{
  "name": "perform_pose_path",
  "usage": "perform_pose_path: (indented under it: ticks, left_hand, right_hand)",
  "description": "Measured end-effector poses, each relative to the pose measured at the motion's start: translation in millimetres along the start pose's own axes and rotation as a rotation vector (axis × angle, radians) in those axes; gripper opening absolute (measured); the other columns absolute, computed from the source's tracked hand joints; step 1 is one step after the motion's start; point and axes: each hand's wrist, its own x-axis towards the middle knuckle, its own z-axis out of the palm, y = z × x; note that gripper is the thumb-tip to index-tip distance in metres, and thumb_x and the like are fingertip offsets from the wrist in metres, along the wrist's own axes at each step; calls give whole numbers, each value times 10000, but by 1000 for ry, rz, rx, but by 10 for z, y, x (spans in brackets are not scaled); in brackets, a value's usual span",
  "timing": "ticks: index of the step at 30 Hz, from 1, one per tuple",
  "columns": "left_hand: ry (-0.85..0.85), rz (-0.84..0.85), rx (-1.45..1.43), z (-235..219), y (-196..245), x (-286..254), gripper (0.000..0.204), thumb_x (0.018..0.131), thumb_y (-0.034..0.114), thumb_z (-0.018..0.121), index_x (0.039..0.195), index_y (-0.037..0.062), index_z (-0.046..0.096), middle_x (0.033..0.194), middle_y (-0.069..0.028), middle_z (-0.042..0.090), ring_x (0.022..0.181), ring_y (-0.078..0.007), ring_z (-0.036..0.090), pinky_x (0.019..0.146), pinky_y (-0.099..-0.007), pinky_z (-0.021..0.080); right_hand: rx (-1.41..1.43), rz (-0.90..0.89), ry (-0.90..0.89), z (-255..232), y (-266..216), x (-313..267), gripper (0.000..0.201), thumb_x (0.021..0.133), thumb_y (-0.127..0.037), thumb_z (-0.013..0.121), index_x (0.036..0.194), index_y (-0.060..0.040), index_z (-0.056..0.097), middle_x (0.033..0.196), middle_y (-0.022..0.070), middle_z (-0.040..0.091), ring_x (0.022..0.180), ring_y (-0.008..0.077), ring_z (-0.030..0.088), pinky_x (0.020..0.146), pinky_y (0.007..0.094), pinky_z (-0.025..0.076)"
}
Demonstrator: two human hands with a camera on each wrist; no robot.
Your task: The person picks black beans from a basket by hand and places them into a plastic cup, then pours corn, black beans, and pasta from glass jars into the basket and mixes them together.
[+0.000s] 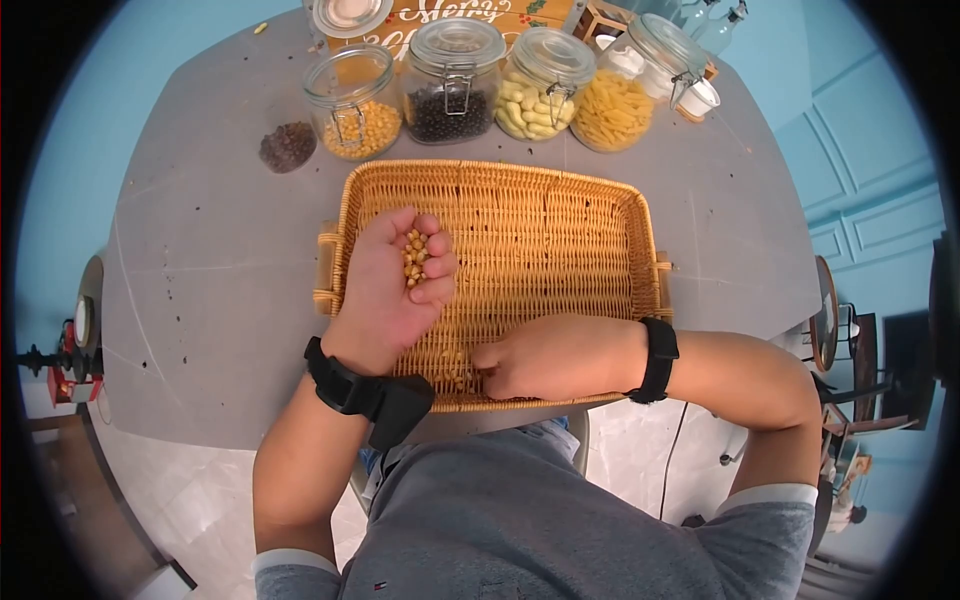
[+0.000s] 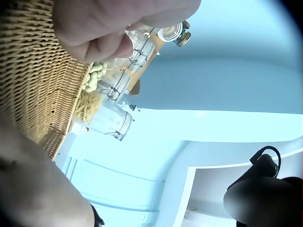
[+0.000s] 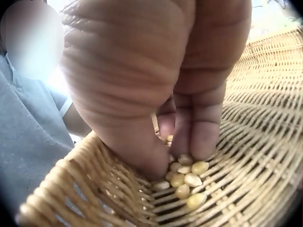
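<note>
My left hand [image 1: 385, 285], palm up over the left part of the wicker basket [image 1: 550, 240], holds a small heap of yellow corn kernels [image 1: 415, 258] in its curled fingers. In the left wrist view its fingers show from outside and the kernels are hidden. My right hand [image 1: 570, 355] reaches down inside the basket's near edge. Its thumb [image 3: 147, 156] and fingers [image 3: 206, 132] close in around a little cluster of loose corn kernels [image 3: 183, 179] on the woven floor, with the fingertips right at them.
Behind the basket stand glass jars of corn [image 1: 365, 130], black beans [image 1: 450, 115], pale green-yellow pieces [image 1: 535, 108] and penne pasta [image 1: 612, 112]. A small container of dark bits [image 1: 288, 147] sits left of them. A wooden sign [image 1: 470, 12] is at the back of the grey table [image 1: 220, 240].
</note>
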Motion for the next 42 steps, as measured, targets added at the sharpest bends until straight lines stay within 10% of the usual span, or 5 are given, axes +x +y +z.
perform_pose_path:
  ticks: [22, 29, 31, 34, 42]
  left_hand:
    - [-101, -75, 96, -12, -106, 57, 169, 980, 253, 472, 937, 111, 554, 766, -23, 530, 631, -120, 486, 430, -225, 327]
    - [-86, 159, 87, 356, -118, -60, 229, 987, 288, 503, 932, 74, 563, 767, -26, 552, 651, -135, 502, 505, -224, 403]
    - [-125, 368, 248, 494, -190, -21, 294, 1020, 275, 441, 895, 52, 586, 797, -41, 573, 740, -133, 533, 643, -249, 447]
    - [-186, 621, 722, 513, -270, 74, 438, 1055, 318, 359, 951, -1, 640, 891, -76, 644, 841, -141, 588, 771, -282, 478]
    - [-263, 729, 798, 519, -329, -30, 634, 1071, 436, 194, 1134, -35, 614, 1118, -150, 665, 1023, -198, 602, 1001, -338, 416]
  right_hand:
    - [139, 333, 594, -943, -162, 253, 143, 898, -99, 622, 997, -8, 671, 953, 149, 687, 834, 312, 667, 739, 372, 525]
    - [1641, 329, 1328, -231, 166, 278, 255, 1045, -295, 469, 1102, -96, 618, 1020, -13, 633, 933, 92, 589, 877, 290, 474]
    - [2115, -455, 959, 32, 414, 402, 287, 1048, -320, 445, 1108, -83, 597, 1064, 24, 634, 963, 120, 608, 904, 303, 489]
    - [2149, -104, 1495, -299, -96, 676, 328, 1063, -310, 379, 1148, -54, 565, 1053, 46, 640, 989, 212, 627, 962, 381, 488]
    - [2341, -251, 1453, 11, 305, 707, 331, 1066, -308, 359, 1135, -46, 550, 1083, 64, 628, 1018, 219, 622, 986, 385, 487]
